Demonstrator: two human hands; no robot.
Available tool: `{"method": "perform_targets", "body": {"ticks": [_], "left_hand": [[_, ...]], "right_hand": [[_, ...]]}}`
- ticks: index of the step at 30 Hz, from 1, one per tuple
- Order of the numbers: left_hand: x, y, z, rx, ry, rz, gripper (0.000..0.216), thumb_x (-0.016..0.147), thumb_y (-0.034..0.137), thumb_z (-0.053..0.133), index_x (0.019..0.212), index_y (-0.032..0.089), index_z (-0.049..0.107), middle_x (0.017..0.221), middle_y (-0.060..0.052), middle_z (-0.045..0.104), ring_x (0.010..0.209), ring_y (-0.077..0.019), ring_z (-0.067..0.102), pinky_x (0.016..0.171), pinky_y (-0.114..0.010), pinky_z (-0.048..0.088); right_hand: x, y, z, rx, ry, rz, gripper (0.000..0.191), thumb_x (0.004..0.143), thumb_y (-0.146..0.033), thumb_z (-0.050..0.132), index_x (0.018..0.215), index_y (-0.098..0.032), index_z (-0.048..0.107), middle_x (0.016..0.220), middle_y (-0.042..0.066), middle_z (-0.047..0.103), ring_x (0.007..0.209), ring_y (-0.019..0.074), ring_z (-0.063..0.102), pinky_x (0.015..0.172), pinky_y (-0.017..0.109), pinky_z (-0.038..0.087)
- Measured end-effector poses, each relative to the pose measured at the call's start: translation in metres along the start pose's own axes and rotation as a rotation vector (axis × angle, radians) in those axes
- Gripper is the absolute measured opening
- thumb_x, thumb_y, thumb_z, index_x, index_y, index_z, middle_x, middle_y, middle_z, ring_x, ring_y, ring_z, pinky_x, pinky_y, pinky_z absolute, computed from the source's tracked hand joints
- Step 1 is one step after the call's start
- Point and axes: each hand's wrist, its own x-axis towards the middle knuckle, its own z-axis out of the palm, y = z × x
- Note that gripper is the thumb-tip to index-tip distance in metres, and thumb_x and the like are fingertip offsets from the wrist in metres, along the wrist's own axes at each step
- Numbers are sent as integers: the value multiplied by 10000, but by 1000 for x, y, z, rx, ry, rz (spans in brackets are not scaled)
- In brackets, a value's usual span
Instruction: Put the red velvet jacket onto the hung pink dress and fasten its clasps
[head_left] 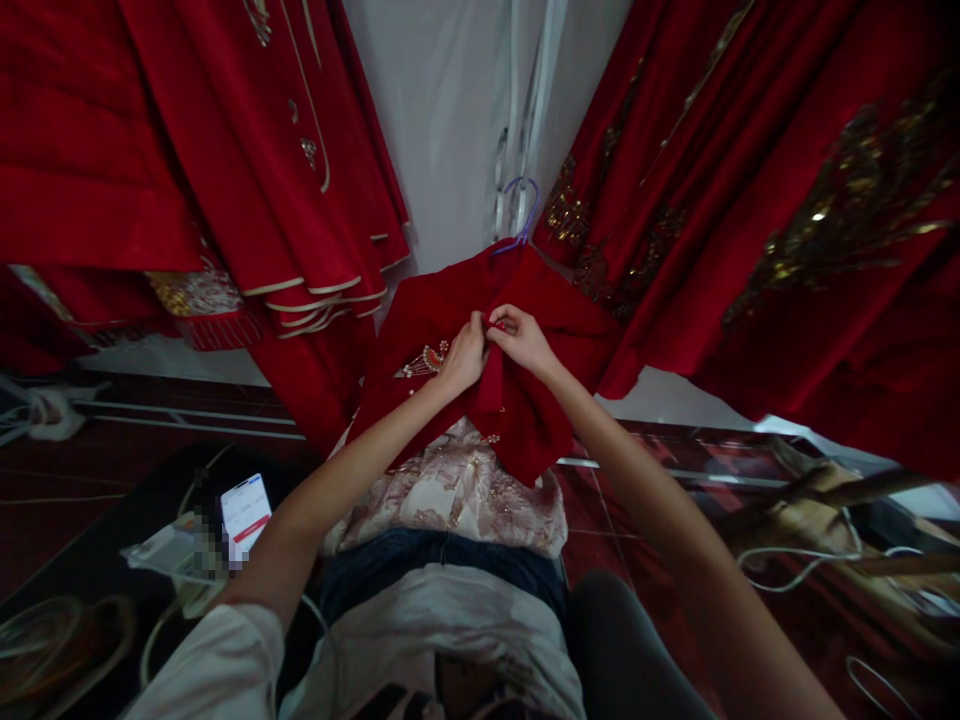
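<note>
A red embroidered jacket (544, 415) hangs in front of me from a purple hanger (531, 205). At its front, my left hand (465, 352) is closed on the red cloth edge. Close beside it, my right hand (523, 338) pinches the same front edge with thumb and forefinger. A strip of red fabric (490, 382) hangs down just below the two hands. Beaded trim (426, 362) shows left of my left hand. Under the jacket lies a pale patterned fabric (450, 490), across my lap. Any small fastening between the fingertips is too small to make out.
Red garments (247, 150) hang at left, and more with gold sequins (825, 220) at right. A lit phone (246, 515) lies at lower left on a dark surface (82, 570). A white cable (795, 570) loops near wooden pieces (847, 490) at right.
</note>
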Motion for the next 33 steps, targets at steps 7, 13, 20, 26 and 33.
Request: {"method": "perform_targets", "body": {"ticks": [7,13,20,26,33], "left_hand": [[-5,18,-14,-254,296,-129,337,767,102,605,1040,215,441,1009,-35,620,932,-149,635,867,-296,493],[-6,5,-17,-322,228,-141,191,774,142,609,906,200,484,924,-19,624,880,-128,638,844,-277,500],[-7,3,-29,-278,164,-61,147,771,150,615,861,199,509,871,5,632,846,-117,637,832,-260,503],[-7,16,-42,-142,39,20,123,803,146,571,914,198,558,930,-19,669,881,-138,641,836,-272,501],[-6,19,-47,-131,-2,63,79,826,203,569,905,199,571,910,-26,674,840,-140,639,782,-267,504]], "right_hand": [[-22,-6,-4,146,11,43,404,638,-307,697,961,-246,461,848,-23,548,731,122,556,615,247,528],[-27,2,1,225,70,109,382,686,-428,688,954,-255,478,893,-12,576,806,131,606,656,271,591],[-27,1,0,165,86,9,323,746,-449,704,922,-224,554,907,12,651,769,126,636,647,268,598],[-26,-1,-3,135,75,-12,322,743,-461,710,909,-215,586,876,5,659,771,131,649,641,276,608],[-27,0,-2,68,118,-28,272,775,-446,683,911,-216,630,913,17,699,793,155,681,712,318,614]]}}
